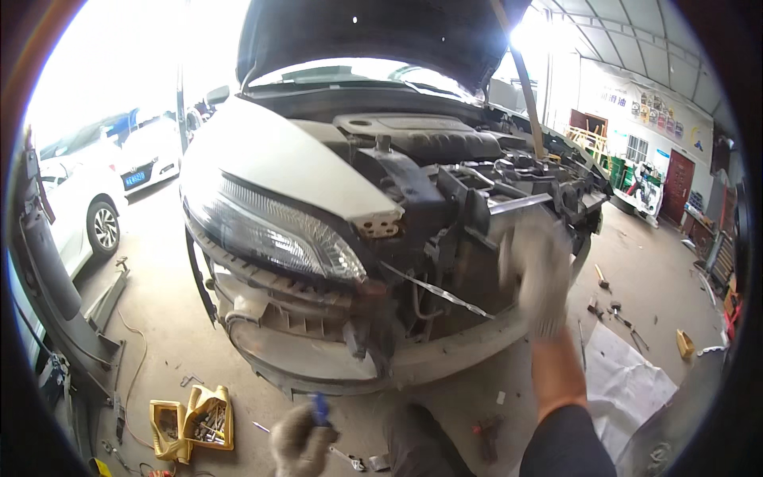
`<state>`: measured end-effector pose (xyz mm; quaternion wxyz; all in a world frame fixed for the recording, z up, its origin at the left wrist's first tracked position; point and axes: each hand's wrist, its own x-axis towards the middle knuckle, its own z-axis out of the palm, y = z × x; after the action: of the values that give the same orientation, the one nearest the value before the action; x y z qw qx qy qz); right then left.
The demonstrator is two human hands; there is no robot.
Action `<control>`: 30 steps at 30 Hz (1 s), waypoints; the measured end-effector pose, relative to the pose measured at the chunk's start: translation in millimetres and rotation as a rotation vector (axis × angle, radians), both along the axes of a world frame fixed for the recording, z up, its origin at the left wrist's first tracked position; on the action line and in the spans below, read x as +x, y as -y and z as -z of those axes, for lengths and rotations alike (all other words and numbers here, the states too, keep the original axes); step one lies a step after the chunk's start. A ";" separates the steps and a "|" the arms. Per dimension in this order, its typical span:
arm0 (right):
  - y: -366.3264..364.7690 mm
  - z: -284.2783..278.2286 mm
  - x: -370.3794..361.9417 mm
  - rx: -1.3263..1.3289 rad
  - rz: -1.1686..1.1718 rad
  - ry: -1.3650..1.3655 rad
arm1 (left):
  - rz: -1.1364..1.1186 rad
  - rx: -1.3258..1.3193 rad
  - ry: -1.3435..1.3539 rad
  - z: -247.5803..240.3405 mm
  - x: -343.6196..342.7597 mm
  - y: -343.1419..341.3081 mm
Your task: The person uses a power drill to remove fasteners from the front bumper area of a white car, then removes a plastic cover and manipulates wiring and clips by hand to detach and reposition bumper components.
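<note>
In front of me stands a white car with its front bumper cover off and its hood [373, 36] propped up. My right hand [536, 270], in a pale work glove, is raised at the exposed front frame; motion smears its fingers, so any grip is hidden. Close to it a thin silvery twisted strip [445, 296] hangs across the front opening. Low in the view, my left hand [298, 444], also gloved, is closed around a small blue object [320, 409] whose kind I cannot make out. The headlight [274, 230] is in place beside the white fender [278, 151].
An opened yellow case [189, 425] with small metal parts lies on the floor at the lower left. A hammer [602, 276], other tools and a white sheet [624, 381] lie to the right. A lift post [52, 262] stands left, and a wooden prop [520, 79] supports the hood.
</note>
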<state>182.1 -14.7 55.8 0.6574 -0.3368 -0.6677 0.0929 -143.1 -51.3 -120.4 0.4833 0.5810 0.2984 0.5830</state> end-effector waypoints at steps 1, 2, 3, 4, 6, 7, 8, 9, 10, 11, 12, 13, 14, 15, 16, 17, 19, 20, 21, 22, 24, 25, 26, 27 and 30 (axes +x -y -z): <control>23.0 31.0 -12.5 -0.001 0.025 0.053 | -0.031 0.066 -0.059 -15.7 22.5 6.9; 42.2 43.1 -27.2 -0.211 0.064 0.350 | 0.075 0.030 -0.191 -25.3 25.0 6.3; 58.9 51.9 -42.6 -0.357 0.088 0.692 | 0.022 0.285 -0.491 -41.8 36.8 1.4; 62.3 73.2 -39.3 -0.565 -0.082 0.448 | 0.091 0.523 -0.537 -47.4 60.3 -12.5; 62.4 96.4 -44.3 -0.893 -0.486 -0.036 | 0.135 0.550 -0.501 -44.2 80.1 -20.7; 59.0 96.9 -41.1 -0.822 -0.542 -0.033 | 0.135 0.558 -0.489 -45.4 82.7 -25.2; 54.7 94.7 -35.2 -0.751 -0.594 -0.033 | 0.144 0.513 -0.515 -52.0 82.8 -24.8; 49.6 91.8 -30.5 -0.678 -0.641 -0.036 | 0.156 0.469 -0.539 -60.5 82.9 -23.4; 45.2 86.4 -29.9 -0.720 -0.599 0.076 | 0.170 0.425 -0.567 -67.4 83.2 -23.2; 43.1 86.9 -29.9 -0.664 -0.547 0.049 | 0.114 0.461 -0.637 -70.8 84.4 -24.7; 41.3 88.1 -29.6 -0.610 -0.493 0.021 | 0.061 0.498 -0.707 -73.2 85.9 -26.6; 39.9 89.8 -28.8 -0.553 -0.438 -0.004 | 0.005 0.538 -0.775 -75.8 87.4 -27.7; 33.9 96.2 -22.9 -0.417 -0.357 -0.213 | -0.141 0.549 -0.802 -79.6 90.9 -28.9; 30.2 91.8 -18.3 -0.330 -0.354 -0.391 | -0.181 0.507 -0.778 -89.9 92.4 -31.1; 28.4 85.9 -13.6 -0.227 -0.341 -0.552 | -0.207 0.480 -0.720 -98.5 94.8 -30.8; 23.9 66.0 -10.2 -0.175 -0.426 -0.684 | -0.247 0.449 -0.666 -103.4 94.7 -28.3; 8.1 51.3 -26.5 -0.052 -0.321 -0.596 | -0.344 0.554 -0.622 -106.8 88.9 -14.6; 0.7 44.6 -35.3 0.014 -0.268 -0.553 | -0.399 0.596 -0.593 -109.6 90.2 -11.6; -7.2 39.1 -39.4 0.030 -0.265 -0.588 | -0.452 0.641 -0.553 -112.1 90.9 -9.9; -16.8 37.9 -39.7 0.043 -0.253 -0.622 | -0.502 0.667 -0.502 -116.7 100.7 -14.5; -24.2 30.3 -50.4 0.004 -0.203 -0.740 | -0.567 0.846 -0.579 -130.7 106.3 -30.2; -25.2 28.7 -51.2 0.006 -0.198 -0.740 | -0.594 0.853 -0.598 -131.0 111.0 -33.5; -26.2 27.4 -51.9 0.009 -0.192 -0.741 | -0.594 0.871 -0.654 -133.8 114.6 -33.7; -27.2 26.0 -53.0 0.011 -0.185 -0.743 | -0.593 0.889 -0.710 -137.4 117.5 -34.0; -26.5 14.0 -61.3 -0.146 -0.240 -0.729 | -0.634 0.998 -0.692 -144.1 123.1 -41.1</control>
<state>120.9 11.8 41.7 0.8102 -0.2470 -0.4166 0.3302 -20.0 -10.2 23.7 -0.1593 0.7716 0.2870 0.5448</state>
